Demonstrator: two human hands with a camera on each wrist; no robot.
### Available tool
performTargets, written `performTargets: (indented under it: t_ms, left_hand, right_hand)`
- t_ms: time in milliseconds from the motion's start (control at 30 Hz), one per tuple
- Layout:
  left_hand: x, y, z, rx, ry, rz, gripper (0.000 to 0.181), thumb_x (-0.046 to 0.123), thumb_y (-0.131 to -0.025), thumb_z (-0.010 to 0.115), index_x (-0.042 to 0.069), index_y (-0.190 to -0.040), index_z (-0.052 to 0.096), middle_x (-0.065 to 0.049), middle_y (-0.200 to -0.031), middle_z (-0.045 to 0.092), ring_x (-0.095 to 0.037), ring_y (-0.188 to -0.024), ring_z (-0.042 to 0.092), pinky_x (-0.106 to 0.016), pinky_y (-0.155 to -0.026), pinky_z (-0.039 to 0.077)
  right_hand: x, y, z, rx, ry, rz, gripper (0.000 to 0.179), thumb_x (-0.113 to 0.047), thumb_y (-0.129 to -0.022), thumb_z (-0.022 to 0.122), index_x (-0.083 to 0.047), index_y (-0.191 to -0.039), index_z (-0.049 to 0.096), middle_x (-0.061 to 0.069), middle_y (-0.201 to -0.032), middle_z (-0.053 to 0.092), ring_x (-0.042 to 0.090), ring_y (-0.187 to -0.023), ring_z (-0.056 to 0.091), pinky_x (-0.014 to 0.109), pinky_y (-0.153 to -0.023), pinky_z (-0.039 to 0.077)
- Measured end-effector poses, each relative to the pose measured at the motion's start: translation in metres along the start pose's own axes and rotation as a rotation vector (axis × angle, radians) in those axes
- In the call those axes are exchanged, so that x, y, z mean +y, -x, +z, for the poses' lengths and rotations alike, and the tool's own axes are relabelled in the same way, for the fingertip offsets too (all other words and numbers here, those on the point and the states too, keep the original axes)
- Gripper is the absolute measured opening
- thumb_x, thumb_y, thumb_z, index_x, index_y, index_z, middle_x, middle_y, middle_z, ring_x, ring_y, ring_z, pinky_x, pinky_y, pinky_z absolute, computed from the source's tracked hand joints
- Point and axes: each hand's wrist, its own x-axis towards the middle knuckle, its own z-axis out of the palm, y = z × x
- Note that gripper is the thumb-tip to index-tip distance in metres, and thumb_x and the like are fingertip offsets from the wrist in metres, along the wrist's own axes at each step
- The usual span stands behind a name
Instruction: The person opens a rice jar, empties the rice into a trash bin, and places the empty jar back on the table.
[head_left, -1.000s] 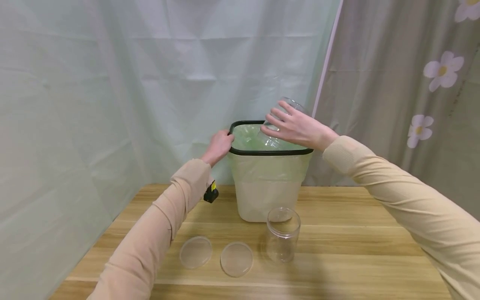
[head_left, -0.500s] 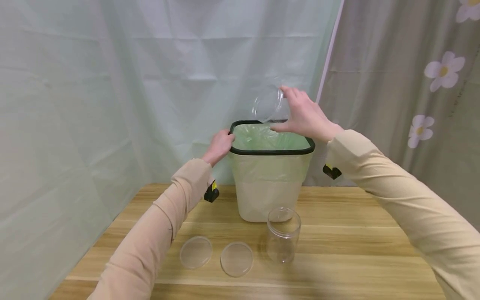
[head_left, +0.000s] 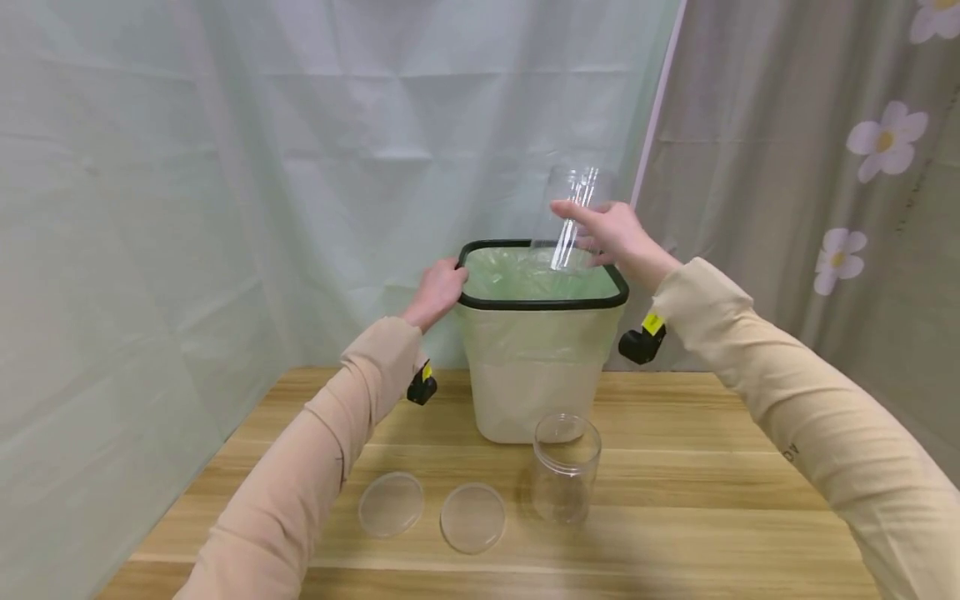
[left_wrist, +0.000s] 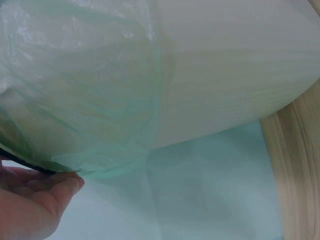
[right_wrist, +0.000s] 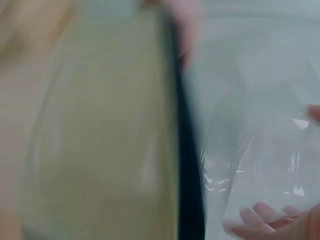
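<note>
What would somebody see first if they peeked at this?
Probably the right hand holding a clear jar up over the bin with its green bag, at the back of the wooden table. The left hand grips the bin's black rim. In front stand another clear jar and two round lids.

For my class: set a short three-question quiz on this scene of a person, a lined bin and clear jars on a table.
1. True or false: the left hand grips the bin by its black rim.
2. What does the right hand hold above the bin? A) a lid B) a clear jar C) a bag
3. How many round clear lids lie flat on the table?

Key
1. True.
2. B, the held jar.
3. Two: left lid, right lid, beside the standing jar.
</note>
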Motion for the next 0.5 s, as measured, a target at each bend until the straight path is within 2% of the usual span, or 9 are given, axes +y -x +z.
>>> performTargets:
  t_ms: [67, 133, 500]
  left_hand:
    - [0.0, 0.0002, -0.0002, 0.0, 0.006, 0.003, 0.018, 0.01, -0.09, 0.035, 0.006, -0.072, 0.038, -0.009, -0.072, 0.038, -0.023, -0.067, 0.038, -0.028, -0.058, 0.031]
    - [-0.0004, -0.0001, -0.0003, 0.002, 0.008, 0.01, 0.019, 0.01, -0.09, 0.035, 0.007, -0.072, 0.037, -0.009, -0.071, 0.036, -0.022, -0.065, 0.036, -0.028, -0.057, 0.031]
    - [0.0007, 0.0006, 0.0003, 0.001, -0.006, 0.008, 0.018, 0.01, -0.09, 0.035, 0.006, -0.073, 0.039, -0.009, -0.072, 0.038, -0.023, -0.067, 0.038, -0.028, -0.058, 0.032]
  right_hand:
    - [0.0018, 0.0004, 0.0008, 0.027, 0.074, -0.016, 0.103, -0.057, -0.07, 0.067, -0.002, -0.141, 0.017, 0.017, -0.138, 0.029, 0.027, -0.112, 0.043, 0.04, -0.089, 0.038]
    - [0.0028, 0.0008, 0.0015, 0.051, 0.155, -0.029, 0.107, -0.059, -0.068, 0.067, -0.004, -0.142, 0.014, 0.016, -0.139, 0.026, 0.027, -0.109, 0.044, 0.04, -0.089, 0.037]
    - [0.0021, 0.0023, 0.0008, 0.012, 0.155, -0.023, 0.105, -0.06, -0.068, 0.066, -0.006, -0.142, 0.015, 0.014, -0.141, 0.021, 0.029, -0.097, 0.047, 0.042, -0.088, 0.037]
